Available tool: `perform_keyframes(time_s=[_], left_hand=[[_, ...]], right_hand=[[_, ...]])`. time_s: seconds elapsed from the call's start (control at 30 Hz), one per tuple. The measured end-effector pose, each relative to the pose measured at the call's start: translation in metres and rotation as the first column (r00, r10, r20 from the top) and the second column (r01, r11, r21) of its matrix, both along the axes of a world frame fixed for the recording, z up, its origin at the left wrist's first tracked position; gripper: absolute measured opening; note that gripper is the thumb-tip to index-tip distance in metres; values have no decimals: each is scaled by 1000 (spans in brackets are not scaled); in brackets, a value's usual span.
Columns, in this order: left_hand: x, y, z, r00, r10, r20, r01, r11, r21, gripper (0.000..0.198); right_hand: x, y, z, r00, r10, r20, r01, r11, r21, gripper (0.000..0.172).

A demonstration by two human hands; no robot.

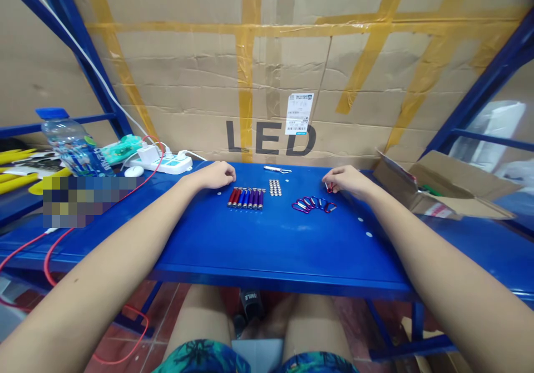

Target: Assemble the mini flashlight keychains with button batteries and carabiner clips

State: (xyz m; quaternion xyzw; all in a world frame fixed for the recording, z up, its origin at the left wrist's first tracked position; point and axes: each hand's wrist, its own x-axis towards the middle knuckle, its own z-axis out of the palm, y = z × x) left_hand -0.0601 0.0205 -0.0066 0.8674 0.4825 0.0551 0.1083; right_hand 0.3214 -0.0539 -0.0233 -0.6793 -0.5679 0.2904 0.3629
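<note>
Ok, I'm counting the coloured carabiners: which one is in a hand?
The reddish carabiner held by the right hand; the other coloured carabiners lie in a row on the blue table.

Red carabiner [330, 189], held; coloured carabiners [314, 202] fanned nearby.

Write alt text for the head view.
The right hand holds a red clip near fanned carabiners on a blue table. The left hand is curled near red, blue and purple tubes; small discs lie between tubes and carabiners.
</note>
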Motion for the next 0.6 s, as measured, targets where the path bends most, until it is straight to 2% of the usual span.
perform_keyframes(time_s=[0.2,0.33,0.5,0.6], left_hand=[[0,2,-1,1000,-1,-3,1,1000,-4,26],[1,0,0,1000,-3,-13,4,1000,6,25],[1,-2,-1,1000,-16,-8,16,1000,16,24],[1,-1,-2,1000,-22,-1,22,1000,19,22]], right_hand=[[13,4,-1,945,-37,324,42,999,-8,11],[23,9,-3,916,-34,400,30,999,15,15],[31,10,-2,891,133,435,-143,990,-10,17],[40,6,5,861,190,471,-175,982,-77,14]])
